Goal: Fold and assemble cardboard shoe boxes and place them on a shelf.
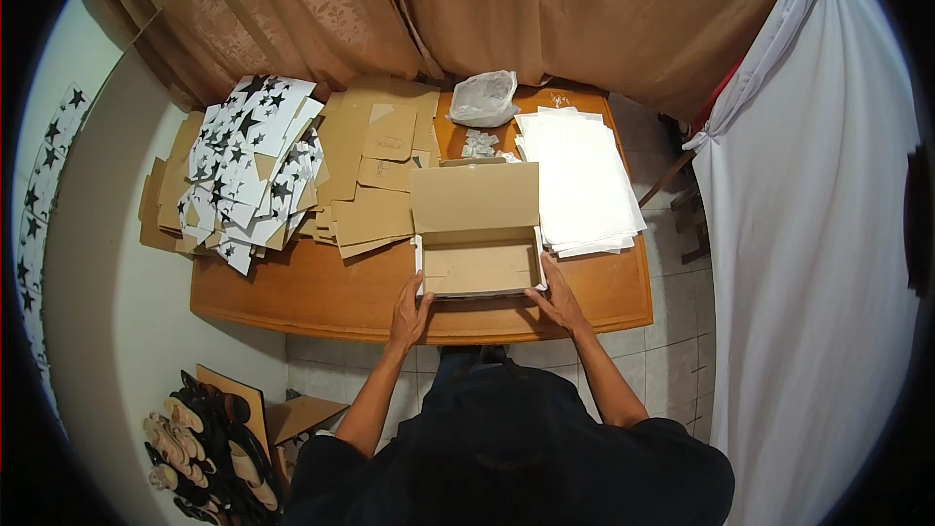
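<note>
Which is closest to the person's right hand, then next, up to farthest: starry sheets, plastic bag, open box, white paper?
From the right hand:
1. open box, touching it
2. white paper, just beyond
3. plastic bag, at the back
4. starry sheets, far left

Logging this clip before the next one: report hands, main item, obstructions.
Left hand and right hand at opposite ends of the box. Box open, lid raised. White sheets close on its right, cardboard pieces on its left.
</note>
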A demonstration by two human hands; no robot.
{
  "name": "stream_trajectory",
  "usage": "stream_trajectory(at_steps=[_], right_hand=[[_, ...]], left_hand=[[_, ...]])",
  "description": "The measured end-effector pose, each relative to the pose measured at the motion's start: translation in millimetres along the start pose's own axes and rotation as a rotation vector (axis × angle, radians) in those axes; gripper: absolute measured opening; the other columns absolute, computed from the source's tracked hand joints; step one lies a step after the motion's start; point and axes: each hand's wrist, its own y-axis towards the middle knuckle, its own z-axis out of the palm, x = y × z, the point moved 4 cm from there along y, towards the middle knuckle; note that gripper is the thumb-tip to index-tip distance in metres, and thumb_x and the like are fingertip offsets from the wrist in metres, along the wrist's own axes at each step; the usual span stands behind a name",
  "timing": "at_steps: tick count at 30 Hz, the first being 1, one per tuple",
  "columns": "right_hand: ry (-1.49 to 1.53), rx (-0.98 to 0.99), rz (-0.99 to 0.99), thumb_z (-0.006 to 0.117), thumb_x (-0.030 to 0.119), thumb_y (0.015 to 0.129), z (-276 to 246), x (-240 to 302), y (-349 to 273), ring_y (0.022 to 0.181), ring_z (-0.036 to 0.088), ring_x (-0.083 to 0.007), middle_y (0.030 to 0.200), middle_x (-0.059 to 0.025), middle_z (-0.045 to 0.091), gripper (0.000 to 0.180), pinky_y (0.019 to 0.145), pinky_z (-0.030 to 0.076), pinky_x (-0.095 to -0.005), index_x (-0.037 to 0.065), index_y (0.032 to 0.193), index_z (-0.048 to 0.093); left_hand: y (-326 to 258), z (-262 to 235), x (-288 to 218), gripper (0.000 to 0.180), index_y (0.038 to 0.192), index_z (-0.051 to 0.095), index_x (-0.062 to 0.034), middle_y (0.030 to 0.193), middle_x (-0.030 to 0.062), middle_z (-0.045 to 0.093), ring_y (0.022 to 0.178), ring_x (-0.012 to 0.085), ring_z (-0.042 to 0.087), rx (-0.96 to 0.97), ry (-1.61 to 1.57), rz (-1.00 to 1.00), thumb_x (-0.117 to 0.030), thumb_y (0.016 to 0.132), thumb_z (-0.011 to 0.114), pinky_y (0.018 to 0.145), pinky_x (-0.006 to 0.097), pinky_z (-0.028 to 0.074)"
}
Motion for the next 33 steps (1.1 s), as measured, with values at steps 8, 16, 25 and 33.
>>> stream_trajectory(at_steps=[8, 16, 25, 33], right_hand=[[-0.18, -0.11, -0.066, 0.054, 0.029, 0.104, 11, -4, -3, 0.141, 0.043, -0.0417, 0.155, -0.0256, 0.039, 0.064, 0.114, 0.039, -0.0438, 0.0, 0.155, 0.031], [-0.485, -0.187, -0.068, 0.055, 0.023, 0.101, 14, 11, -1, 0.128, 0.055, -0.0416, 0.154, -0.0248, 0.04, 0.059, 0.1, 0.051, -0.0443, -0.002, 0.152, 0.036], [-0.432, -0.196, -0.028, 0.052, 0.017, 0.099, 26, -1, 2, 0.12, 0.058, -0.048, 0.157, -0.0262, 0.035, 0.062, 0.085, 0.059, -0.0474, -0.003, 0.153, 0.032], [-0.399, -0.175, -0.187, 0.054, 0.013, 0.097, 37, 12, -4, 0.093, 0.069, -0.0467, 0.156, -0.0273, 0.037, 0.06, 0.075, 0.059, -0.0477, -0.006, 0.15, 0.036]], left_hand=[[-1, 12, -7, 0.044, 0.135, 0.056, 0.0073, 0.133, 0.0281, 0.061, 0.126, 0.0438, 0.057, -0.076, 0.071, -0.061, -0.022, 0.103, 0.057, 0.104, 0.046, 0.047], [0, 19, -8, 0.043, 0.139, 0.054, 0.0038, 0.153, 0.0233, 0.044, 0.129, 0.0457, 0.054, -0.141, 0.676, 0.147, -0.018, 0.102, 0.056, 0.105, 0.045, 0.048], [2, 23, 1, 0.041, 0.137, 0.053, 0.0075, 0.156, 0.0242, 0.04, 0.124, 0.0419, 0.058, -0.123, 0.332, 0.168, -0.012, 0.101, 0.055, 0.094, 0.044, 0.056], [-25, -1, 0, 0.039, 0.132, 0.057, 0.0085, 0.145, 0.0271, 0.051, 0.129, 0.0409, 0.055, -0.21, 0.293, 0.133, -0.009, 0.098, 0.059, 0.098, 0.044, 0.053]])
